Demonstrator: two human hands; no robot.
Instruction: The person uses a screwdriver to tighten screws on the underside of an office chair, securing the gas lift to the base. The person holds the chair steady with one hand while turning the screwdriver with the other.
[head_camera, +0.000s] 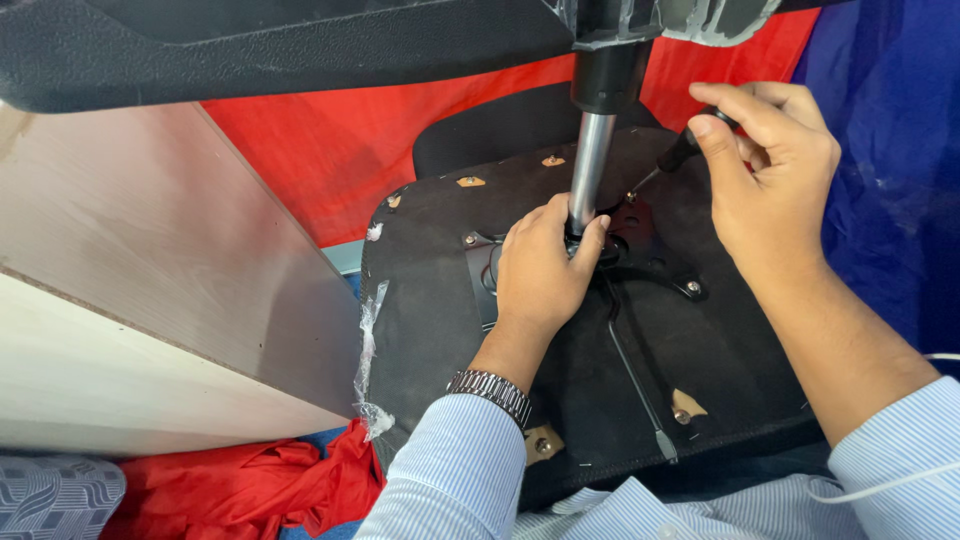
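An upturned office chair seat, black on its underside, lies in front of me. A black metal mounting plate is bolted to it, and a silver gas lift cylinder rises from the plate. My left hand grips the base of the cylinder where it meets the plate. My right hand holds a black-handled screwdriver, its tip resting on a screw at the plate's far edge. A thin black lever runs from the plate toward me.
A pale wooden panel stands to the left. Red cloth hangs behind the seat and lies bunched at the lower left. Blue cloth is at the right. A black chair part crosses overhead.
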